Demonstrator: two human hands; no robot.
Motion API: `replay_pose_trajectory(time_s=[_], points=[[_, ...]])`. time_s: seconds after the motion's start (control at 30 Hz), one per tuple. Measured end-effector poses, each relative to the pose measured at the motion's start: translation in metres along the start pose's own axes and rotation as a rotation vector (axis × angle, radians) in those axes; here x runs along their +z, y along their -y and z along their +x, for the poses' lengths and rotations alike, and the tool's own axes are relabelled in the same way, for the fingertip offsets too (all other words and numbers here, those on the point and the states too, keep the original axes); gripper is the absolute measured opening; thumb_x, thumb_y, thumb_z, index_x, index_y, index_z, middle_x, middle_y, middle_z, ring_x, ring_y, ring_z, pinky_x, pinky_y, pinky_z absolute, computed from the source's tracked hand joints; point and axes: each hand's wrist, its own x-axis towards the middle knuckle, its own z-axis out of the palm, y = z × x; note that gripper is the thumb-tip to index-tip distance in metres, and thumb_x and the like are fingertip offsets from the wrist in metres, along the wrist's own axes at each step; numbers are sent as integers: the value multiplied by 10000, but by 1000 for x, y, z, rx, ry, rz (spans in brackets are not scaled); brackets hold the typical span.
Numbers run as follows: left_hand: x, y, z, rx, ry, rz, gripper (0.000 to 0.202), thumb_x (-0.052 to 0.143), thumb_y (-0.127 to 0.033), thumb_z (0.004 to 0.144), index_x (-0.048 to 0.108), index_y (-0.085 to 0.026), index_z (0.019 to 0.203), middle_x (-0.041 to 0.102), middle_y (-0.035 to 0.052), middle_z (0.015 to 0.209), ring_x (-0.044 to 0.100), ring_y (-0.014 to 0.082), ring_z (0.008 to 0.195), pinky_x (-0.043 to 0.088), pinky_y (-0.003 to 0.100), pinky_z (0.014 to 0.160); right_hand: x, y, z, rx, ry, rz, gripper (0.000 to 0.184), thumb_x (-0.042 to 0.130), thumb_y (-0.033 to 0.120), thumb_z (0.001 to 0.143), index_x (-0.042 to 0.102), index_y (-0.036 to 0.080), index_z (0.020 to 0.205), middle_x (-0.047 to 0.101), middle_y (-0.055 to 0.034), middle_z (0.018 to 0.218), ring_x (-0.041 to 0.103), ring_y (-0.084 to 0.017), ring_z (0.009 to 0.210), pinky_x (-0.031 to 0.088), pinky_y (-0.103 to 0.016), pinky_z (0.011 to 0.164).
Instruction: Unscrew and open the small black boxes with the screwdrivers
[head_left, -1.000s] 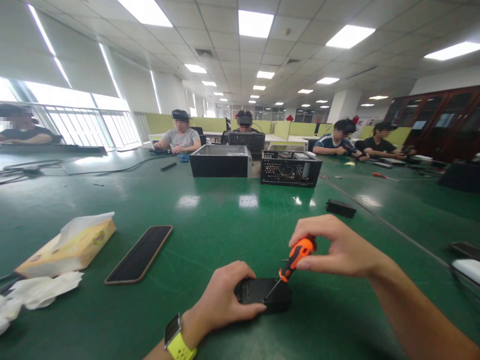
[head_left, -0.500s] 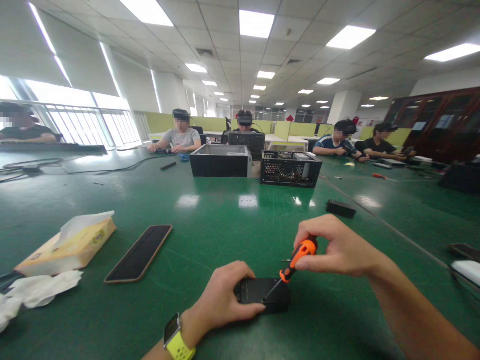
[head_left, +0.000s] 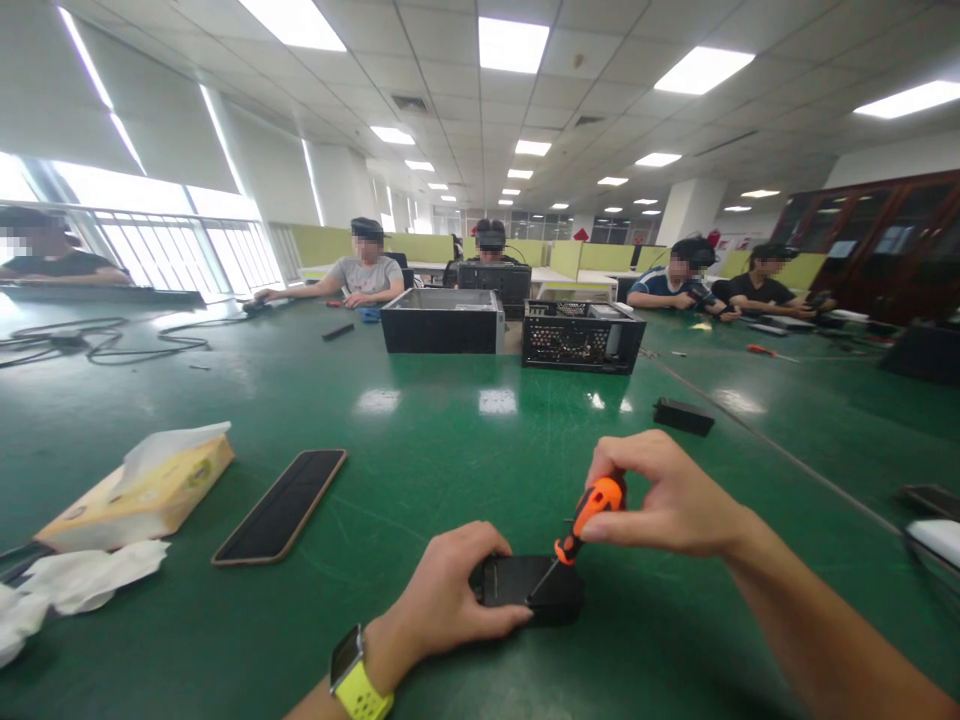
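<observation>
A small black rectangular box [head_left: 517,580], perhaps a device casing, lies on the green table close to me. My left hand [head_left: 459,590] grips its left end, thumb along the near side and fingers on the far side. My right hand [head_left: 660,495] is closed around the handle of an orange and black screwdriver [head_left: 600,500]. The screwdriver leans to the right, and its tip meets the box's top near my left thumb. Whether a screw sits under the tip is too small to tell.
Left of my hands lie a smartphone [head_left: 281,507], a tissue pack [head_left: 150,490] and crumpled tissues [head_left: 90,580]. A black block [head_left: 683,416] lies to the right. Farther back stand two open metal cases [head_left: 442,328], with several people seated around the table.
The screwdriver handle has shifted slightly left and turned in my right hand. My left hand and the box stay put. A person at the back left has stretched an arm toward the cable.
</observation>
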Motion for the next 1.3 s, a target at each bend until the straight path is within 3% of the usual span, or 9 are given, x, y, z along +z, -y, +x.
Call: replay_pose_trajectory(time_s=[0.1,0.3,0.43,0.6,0.73,0.8,0.9,1.07,1.3], points=[[-1,-1,0,5,0,8,354,769,-440,674,602,-181,847,618,19,789,569,180,698,416,250,615,4,-1,2,-2,-55,-17,339,762,421,734,599,143,632,532,27,564,433,-86,508,326,-221,490],[1,0,-1,13,-4,12,361,768,-449,679,603,-182,856,619,19,789,564,178,690,414,251,610,-7,2,1,-66,107,102,335,652,233,835,638,192,1167,668,-32,909,587,-143,795,443,-265,716],[1,1,0,17,-6,10,362,766,-456,679,603,-185,854,621,17,786,571,177,693,418,250,611,-5,-3,0,23,58,1,187,709,318,783,623,152,768,594,12,687,507,-103,608,383,-231,584],[1,0,0,17,-9,7,354,767,-441,678,607,-181,857,625,19,781,578,180,693,423,255,617,0,-7,2,46,29,-96,500,714,454,764,383,175,514,328,80,497,286,-63,478,222,-225,470],[0,1,0,20,-9,3,352,763,-451,682,605,-186,850,624,17,782,576,177,690,420,250,610,-9,-2,2,17,98,-11,188,692,326,808,663,160,890,622,-4,749,528,-115,655,399,-236,622],[0,1,0,21,-9,4,357,764,-456,682,605,-185,854,621,15,778,575,175,684,420,250,611,-13,-1,1,-10,130,19,264,667,257,822,661,175,1072,667,-35,888,580,-141,770,431,-260,716],[0,0,0,22,-6,5,359,761,-462,685,603,-184,849,618,15,775,573,173,683,419,250,612,-12,-3,1,30,118,-8,176,700,320,803,677,147,825,644,-15,746,551,-122,664,406,-241,631],[0,1,0,24,-10,7,353,747,-467,692,604,-189,855,621,15,787,573,174,696,423,248,617,-6,-7,1,58,69,-121,517,703,507,770,453,156,483,372,63,485,315,-69,475,223,-231,473],[-1,-2,0,14,-6,5,351,764,-455,680,605,-183,835,623,19,775,572,177,683,423,252,606,-16,2,-1,-36,182,20,289,645,284,853,650,181,1123,665,-37,884,578,-146,772,429,-263,715]])
